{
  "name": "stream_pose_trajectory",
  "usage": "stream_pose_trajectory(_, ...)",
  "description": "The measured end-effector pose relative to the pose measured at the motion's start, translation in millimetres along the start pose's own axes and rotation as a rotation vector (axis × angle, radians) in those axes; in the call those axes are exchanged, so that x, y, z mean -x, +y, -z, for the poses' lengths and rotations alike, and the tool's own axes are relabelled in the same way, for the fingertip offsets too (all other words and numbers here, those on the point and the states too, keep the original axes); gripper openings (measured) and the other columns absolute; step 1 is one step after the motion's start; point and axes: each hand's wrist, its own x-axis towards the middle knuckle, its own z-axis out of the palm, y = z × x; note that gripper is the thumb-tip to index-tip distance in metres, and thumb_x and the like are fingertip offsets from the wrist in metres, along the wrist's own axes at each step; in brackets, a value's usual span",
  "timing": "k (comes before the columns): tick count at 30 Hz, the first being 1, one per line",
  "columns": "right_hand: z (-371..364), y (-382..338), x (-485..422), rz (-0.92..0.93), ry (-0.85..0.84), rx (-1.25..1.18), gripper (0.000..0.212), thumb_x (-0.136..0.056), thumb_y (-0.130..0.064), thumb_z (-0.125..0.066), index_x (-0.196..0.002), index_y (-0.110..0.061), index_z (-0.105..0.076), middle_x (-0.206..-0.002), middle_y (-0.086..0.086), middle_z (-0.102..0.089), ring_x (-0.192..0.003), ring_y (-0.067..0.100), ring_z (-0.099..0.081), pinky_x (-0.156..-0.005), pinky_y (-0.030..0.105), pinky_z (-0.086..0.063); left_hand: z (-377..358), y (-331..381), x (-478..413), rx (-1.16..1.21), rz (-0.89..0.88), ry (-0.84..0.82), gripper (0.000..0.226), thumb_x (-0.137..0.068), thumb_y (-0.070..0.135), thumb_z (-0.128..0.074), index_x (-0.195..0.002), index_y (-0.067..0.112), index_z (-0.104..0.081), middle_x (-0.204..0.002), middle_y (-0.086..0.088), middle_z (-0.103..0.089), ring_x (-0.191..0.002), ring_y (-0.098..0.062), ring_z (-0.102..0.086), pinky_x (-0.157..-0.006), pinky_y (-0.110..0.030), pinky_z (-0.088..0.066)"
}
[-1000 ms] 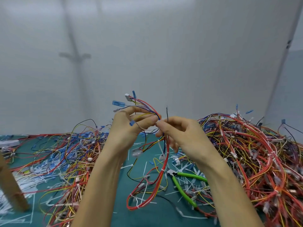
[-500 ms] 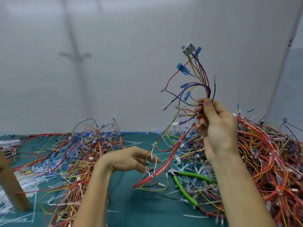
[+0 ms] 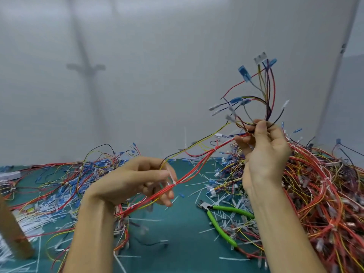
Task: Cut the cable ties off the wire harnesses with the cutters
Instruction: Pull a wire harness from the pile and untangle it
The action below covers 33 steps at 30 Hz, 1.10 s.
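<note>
My left hand (image 3: 141,178) and right hand (image 3: 264,154) gripped one harness (image 3: 199,164) taut above the cutters (image 3: 222,219) — exposing its ties (image 3: 174,181), probably.

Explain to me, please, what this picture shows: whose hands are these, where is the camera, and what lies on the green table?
There is no machine here. A person works with bare hands, and the single camera sits on their head, looking forward and down. The right hand holds up one end of a wire harness. The left hand grips its red wires lower down, beside a white cable tie. On the green table lie green-handled cutters, which no hand holds, big heaps of tangled harnesses on both sides, and many short white pieces of tie.
</note>
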Motion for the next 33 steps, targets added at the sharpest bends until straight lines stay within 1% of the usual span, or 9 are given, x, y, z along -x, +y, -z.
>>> stream_pose_trajectory(4, -1.5, 2.9, 1.2, -0.052, -0.055, 0.025, 0.017, -0.102, -0.016, -0.052, -0.089, -0.012, -0.062, -0.063, -0.008, -0.067, -0.049, 0.006, -0.058, -0.057, 0.022, -0.055, -12.4, 2.4, -13.7, -0.3, 0.117, 0.052, 0.018, -0.096, 0.018, -0.06, -0.111, 0.01, -0.065, -0.105, -0.008, -0.075, -0.101, -0.026, -0.071, -0.08, -0.029, -0.051)
stream_pose_trajectory(7, -2.1, 4.6, 3.9, -0.076, -0.139, 0.113, 0.016, -0.1, -0.015, -0.053, -0.089, -0.012, -0.065, -0.064, -0.007, -0.068, -0.046, 0.005, -0.057, -0.054, 0.02, -0.054, -20.2, 3.3, -26.8, -0.483, 0.198, 0.256, 0.04, -0.096, 0.0, -0.051, -0.132, 0.015, -0.051, -0.125, 0.001, -0.066, -0.116, -0.013, -0.062, -0.093, -0.02, -0.048)
stream_pose_trajectory(10, -2.3, 5.7, 6.8, -0.101, -0.245, 0.194, 0.017, -0.1, -0.015, -0.055, -0.092, -0.01, -0.069, -0.068, -0.004, -0.069, -0.046, 0.006, -0.056, -0.053, 0.02, -0.053, -28.9, 10.2, -34.6, -0.587, 0.067, 0.518, 0.056, -0.09, -0.006, -0.044, -0.14, 0.02, -0.043, -0.139, 0.005, -0.052, -0.127, -0.01, -0.049, -0.109, -0.033, -0.039)
stream_pose_trajectory(13, -5.4, 7.1, 11.5, -0.133, -0.353, 0.25, 0.017, -0.099, -0.013, -0.055, -0.094, -0.009, -0.071, -0.072, 0.001, -0.071, -0.047, 0.008, -0.055, -0.054, 0.022, -0.054, -36.7, 23.4, -35.1, -0.412, -0.131, 0.66, 0.057, -0.079, -0.011, -0.042, -0.12, 0.023, -0.06, -0.121, 0.008, -0.065, -0.114, -0.004, -0.058, -0.094, -0.029, -0.047)
stream_pose_trajectory(16, -9.9, 9.9, 17.5, -0.157, -0.443, 0.303, 0.02, -0.1, -0.012, -0.053, -0.098, -0.007, -0.072, -0.074, 0.003, -0.072, -0.048, 0.008, -0.053, -0.055, 0.024, -0.055, -42.6, 32.3, -31.1, -0.277, -0.22, 0.58, 0.04, -0.074, 0.001, -0.049, -0.1, 0.019, -0.074, -0.097, 0.006, -0.075, -0.097, -0.004, -0.068, -0.08, -0.016, -0.051)
stream_pose_trajectory(21, -15.0, 13.9, 24.6, -0.164, -0.54, 0.328, 0.026, -0.103, -0.008, -0.044, -0.101, -0.008, -0.07, -0.078, 0.002, -0.074, -0.052, 0.006, -0.05, -0.057, 0.023, -0.055, -43.1, 27.1, -32.2, -0.193, -0.275, 0.539, 0.025, -0.096, 0.002, -0.052, -0.103, 0.012, -0.074, -0.097, 0.0, -0.077, -0.09, -0.013, -0.072, -0.074, -0.016, -0.053)
stream_pose_trajectory(25, -17.5, 18.9, 27.4, -0.092, -0.553, 0.365, 0.028, -0.1, -0.002, -0.046, -0.095, -0.013, -0.072, -0.065, -0.002, -0.064, -0.053, 0.008, -0.053, -0.06, 0.027, -0.057, -46.6, 25.2, -38.7, -0.118, -0.295, 0.54, 0.016, -0.089, 0.018, -0.067, -0.103, 0.016, -0.074, -0.096, -0.001, -0.077, -0.088, -0.014, -0.073, -0.076, -0.021, -0.056)
stream_pose_trajectory(29, -21.9, 23.7, 33.8, -0.067, -0.563, 0.379, 0.025, -0.096, 0.0, -0.052, -0.088, -0.017, -0.069, -0.066, -0.007, -0.065, -0.053, 0.008, -0.056, -0.059, 0.028, -0.058, -55.9, 18.5, -51.1, -0.054, -0.305, 0.73, 0.021, -0.075, 0.026, -0.082, -0.093, 0.017, -0.075, -0.087, -0.017, -0.072, -0.078, -0.025, -0.067, -0.076, -0.038, -0.057)
stream_pose_trajectory(33, -24.6, 24.1, 38.2, -0.118, -0.525, 0.348, 0.012, -0.095, -0.001, -0.054, -0.095, -0.008, -0.064, -0.072, -0.002, -0.067, -0.054, 0.01, -0.061, -0.059, 0.031, -0.059, -54.6, 16.3, -53.9, -0.15, -0.391, 0.802, 0.012, -0.077, 0.026, -0.08, -0.084, 0.017, -0.077, -0.09, 0.005, -0.072, -0.093, -0.012, -0.068, -0.08, -0.028, -0.053)
